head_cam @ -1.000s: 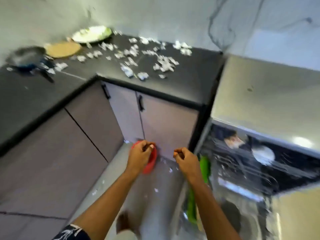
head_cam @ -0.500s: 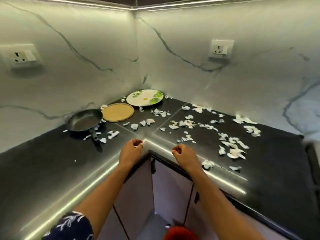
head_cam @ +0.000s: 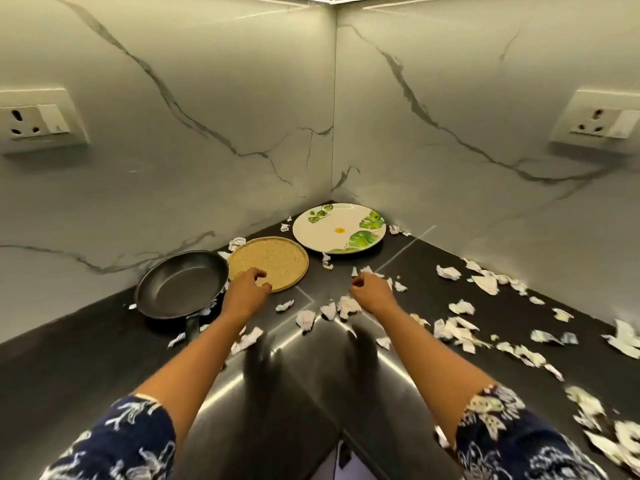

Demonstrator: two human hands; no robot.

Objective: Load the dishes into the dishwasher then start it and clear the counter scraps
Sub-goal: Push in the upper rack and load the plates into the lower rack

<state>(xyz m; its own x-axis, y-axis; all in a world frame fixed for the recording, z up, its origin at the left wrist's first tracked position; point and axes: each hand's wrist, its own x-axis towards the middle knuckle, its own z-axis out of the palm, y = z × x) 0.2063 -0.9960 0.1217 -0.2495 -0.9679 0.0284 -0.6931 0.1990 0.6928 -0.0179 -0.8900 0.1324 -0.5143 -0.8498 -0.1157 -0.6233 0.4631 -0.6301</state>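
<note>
Left hand (head_cam: 247,289) curls over the tan plate's (head_cam: 277,258) near rim, grip unconfirmed; right hand (head_cam: 372,289) clenched, empty, above the scraps (head_cam: 346,305). I judge dish-loading underway; next needs a firm rim pinch beside the pan (head_cam: 180,282).

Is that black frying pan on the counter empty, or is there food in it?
Empty: the frying pan sits upright, and its dark inside is bare.
</note>
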